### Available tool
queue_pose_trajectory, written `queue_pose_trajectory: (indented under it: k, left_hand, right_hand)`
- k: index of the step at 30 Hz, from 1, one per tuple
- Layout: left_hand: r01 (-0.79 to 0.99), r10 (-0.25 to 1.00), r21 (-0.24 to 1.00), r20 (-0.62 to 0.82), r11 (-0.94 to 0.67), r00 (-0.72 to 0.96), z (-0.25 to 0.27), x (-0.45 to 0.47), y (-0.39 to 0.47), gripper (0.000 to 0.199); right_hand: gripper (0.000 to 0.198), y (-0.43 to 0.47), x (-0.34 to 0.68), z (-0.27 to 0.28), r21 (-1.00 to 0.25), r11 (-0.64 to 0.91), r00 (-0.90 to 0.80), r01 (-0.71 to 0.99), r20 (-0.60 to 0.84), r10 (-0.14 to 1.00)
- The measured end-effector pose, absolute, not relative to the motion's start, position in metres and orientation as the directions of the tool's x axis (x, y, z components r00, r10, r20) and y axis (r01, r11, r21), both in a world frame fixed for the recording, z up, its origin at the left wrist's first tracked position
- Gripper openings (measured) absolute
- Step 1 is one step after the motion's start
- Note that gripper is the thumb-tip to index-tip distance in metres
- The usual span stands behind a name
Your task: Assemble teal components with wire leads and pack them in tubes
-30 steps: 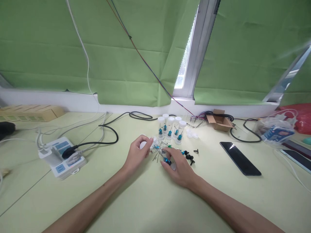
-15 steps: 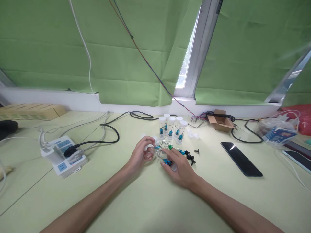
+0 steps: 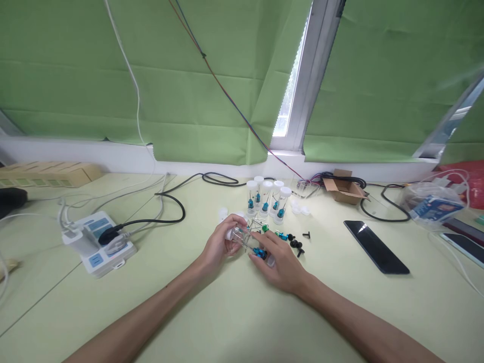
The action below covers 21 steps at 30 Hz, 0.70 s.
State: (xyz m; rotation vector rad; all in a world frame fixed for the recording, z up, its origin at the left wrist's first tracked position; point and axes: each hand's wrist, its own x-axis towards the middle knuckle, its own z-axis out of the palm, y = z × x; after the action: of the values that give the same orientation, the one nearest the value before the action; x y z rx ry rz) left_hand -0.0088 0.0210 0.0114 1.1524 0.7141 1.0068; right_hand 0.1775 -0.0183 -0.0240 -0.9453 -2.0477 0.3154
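My left hand [image 3: 218, 244] is closed around a clear plastic vial [image 3: 238, 235], tilted with its mouth toward the right. Between the fingers of my right hand [image 3: 284, 266] is a small blue part with a thin metal rod [image 3: 259, 253], its rod pointing at the vial's mouth. Whether the rod tip is inside the vial I cannot tell. Just beyond the hands lies a loose pile of metal pins [image 3: 258, 221], with a green part [image 3: 265, 228] beside it. Several white-capped vials [image 3: 267, 199] stand upright behind, each with a blue part inside.
Black T-shaped pieces [image 3: 296, 244] and white caps [image 3: 301, 207] lie right of the hands. Further right are a phone [image 3: 376, 247] and a small cardboard box [image 3: 344, 192]. A power strip [image 3: 102, 242] with cables sits at left.
My left hand has turned the vial so that its open end faces the blue part more directly. The right hand has hardly moved and keeps its hold.
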Motion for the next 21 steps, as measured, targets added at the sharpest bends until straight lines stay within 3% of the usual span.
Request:
queue_pose_trajectory:
  k: [9,21]
  left_hand:
    - [-0.190,0.929,0.982,0.072,-0.002,0.362,0.0114,-0.0069,0.0205,0.031]
    - [0.066,0.925,0.978,0.165,-0.199,0.343,0.0193,-0.0069,0.0137,0.026]
  right_hand:
    - [0.048,-0.0190,0.1773,-0.0241,-0.522,0.668,-0.377,0.530,0.560,0.738]
    - [0.049,-0.0193,0.1783,-0.0246,-0.531,0.672,-0.394,0.517,0.549,0.737]
